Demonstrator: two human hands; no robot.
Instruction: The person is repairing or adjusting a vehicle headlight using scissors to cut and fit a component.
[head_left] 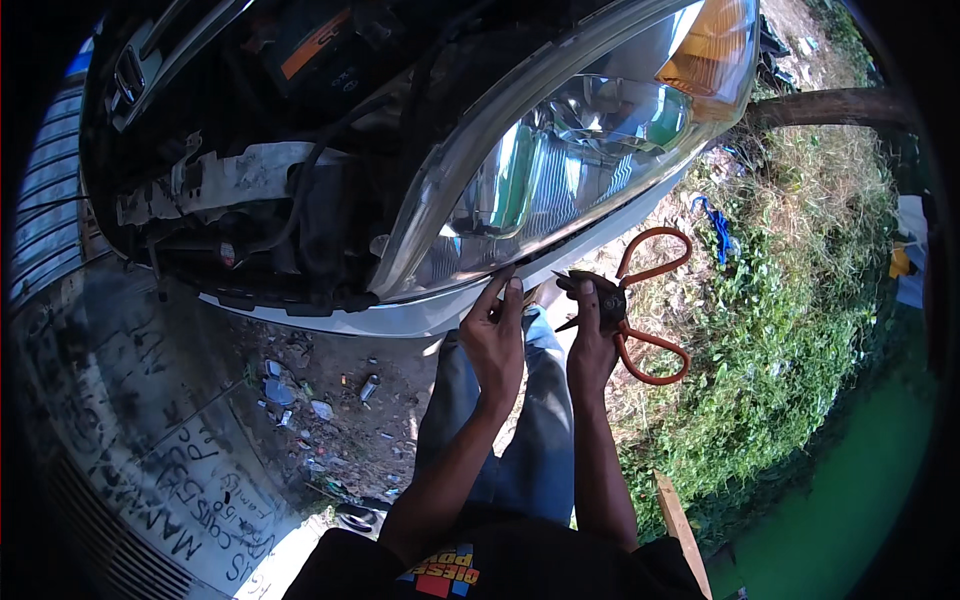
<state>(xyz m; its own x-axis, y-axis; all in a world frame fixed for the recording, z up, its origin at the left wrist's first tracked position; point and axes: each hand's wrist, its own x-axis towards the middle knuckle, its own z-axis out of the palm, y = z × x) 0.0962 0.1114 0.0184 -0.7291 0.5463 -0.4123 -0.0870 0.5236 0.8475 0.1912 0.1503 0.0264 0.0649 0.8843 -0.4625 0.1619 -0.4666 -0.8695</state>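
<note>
A clear headlight [560, 170] with an amber corner fills the upper middle, set above a pale bumper strip [400, 321]. My left hand [496, 340] is at the gap along the headlight's lower edge, its thumb and index finger pinched; whatever is between them is too small or hidden to name. Just to its right, my right hand [590, 340] grips dark metal snips [610, 305] by the head, with their orange loop handles spread apart and the pointed blades facing left, near the left hand.
An open engine bay [250, 150] lies upper left. Below are littered dirt [340, 400], my legs [450, 420], and a lettered concrete surface [130, 430] at left. Grass and weeds [760, 380], blue cloth [715, 225], a dark beam [830, 105] and a wooden plank [675, 520] are on the right.
</note>
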